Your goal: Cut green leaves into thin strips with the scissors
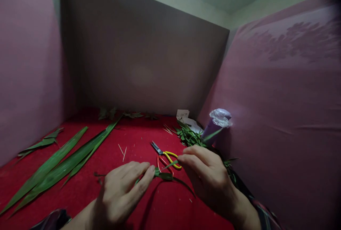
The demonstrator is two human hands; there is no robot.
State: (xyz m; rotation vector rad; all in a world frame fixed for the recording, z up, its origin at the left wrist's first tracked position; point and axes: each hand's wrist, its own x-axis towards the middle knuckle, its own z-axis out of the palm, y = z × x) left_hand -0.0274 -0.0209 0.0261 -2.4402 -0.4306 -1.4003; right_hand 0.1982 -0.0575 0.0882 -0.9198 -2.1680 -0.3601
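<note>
My left hand [125, 189] is closed, with thumb and index finger pinching a small folded green leaf [165, 176] low in the middle of the view. From this bundle a thin leaf strip [170, 165] runs up to my right hand [209, 173], whose closed fingertips grip its end. A darker strip [183, 184] hangs from the bundle toward the lower right. Just beyond lie scissors [161, 153] with one yellow and one red handle, their blades pointing away to the left. How the leaf is folded inside my left fingers is hidden.
Long green leaves [58, 166] lie on the red cloth [138, 137] at left. Two thin sticks [123, 152] rest near the middle. Cut leaf pieces [190, 136] are heaped at right, beside a purple plastic-topped cylinder [211, 130]. Pink side walls [287, 144] enclose the space.
</note>
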